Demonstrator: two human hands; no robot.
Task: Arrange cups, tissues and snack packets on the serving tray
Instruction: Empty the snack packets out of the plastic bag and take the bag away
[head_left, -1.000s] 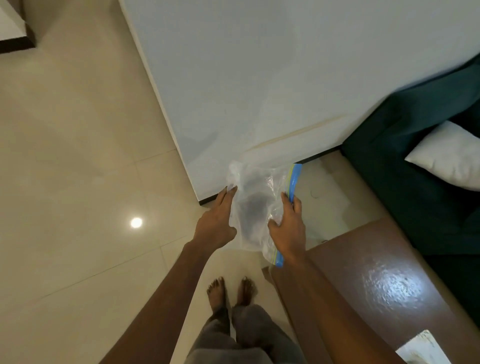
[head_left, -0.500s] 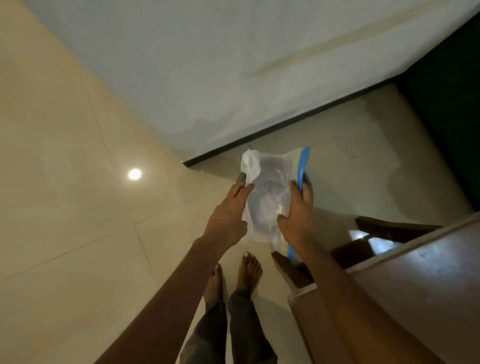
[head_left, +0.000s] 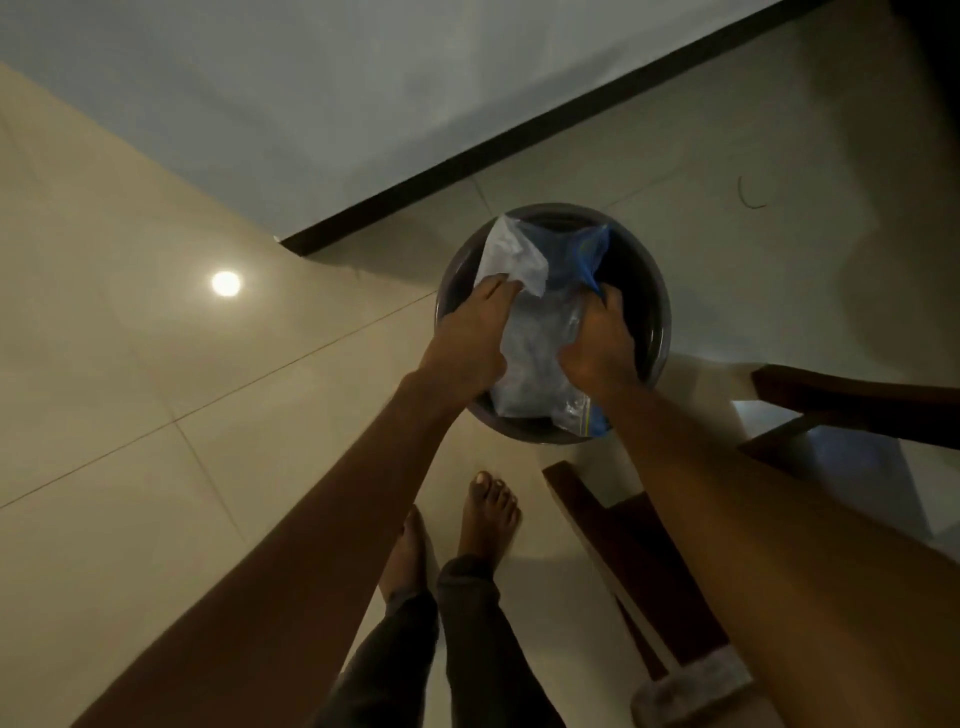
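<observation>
- The floor (head_left: 130, 364) takes up most of the view: pale, glossy tiles with thin joints running across them.
- A white wall (head_left: 311, 104) fills the top, and a black skirting strip (head_left: 467, 161) runs along its foot to a corner just left of centre.
- Two bare forearms reach from the bottom edge towards the middle of the view.
- Dark wooden furniture (head_left: 852, 410) stands to the right, with a sloping brown leg beside the right forearm; what kind of piece it is cannot be told.
- A round, dark bin (head_left: 658, 332) stands on the tiles near the skirting, its open mouth facing up.
- A clear plastic bag (head_left: 535, 358) with a blue strip down its right edge sits over the mouth of the bin, held between both hands. Its lower corner overlaps the near rim, and whether it touches the bin cannot be told. Its contents are too blurred to make out.
- The left hand (head_left: 467, 343) grips the bag's left side — the fingers lie long, their tips closed on a crumpled white corner.
- The right hand (head_left: 597, 348) has its fingers curled round the bag's right edge, by the blue strip.
- Two bare feet (head_left: 488, 519) stand on the tiles just short of the bin, below dark trouser legs.
- A round spot of reflected light (head_left: 226, 283) shines on the floor well to the left.
- A small curved thread (head_left: 750, 195) lies on the tiles beyond the bin.
</observation>
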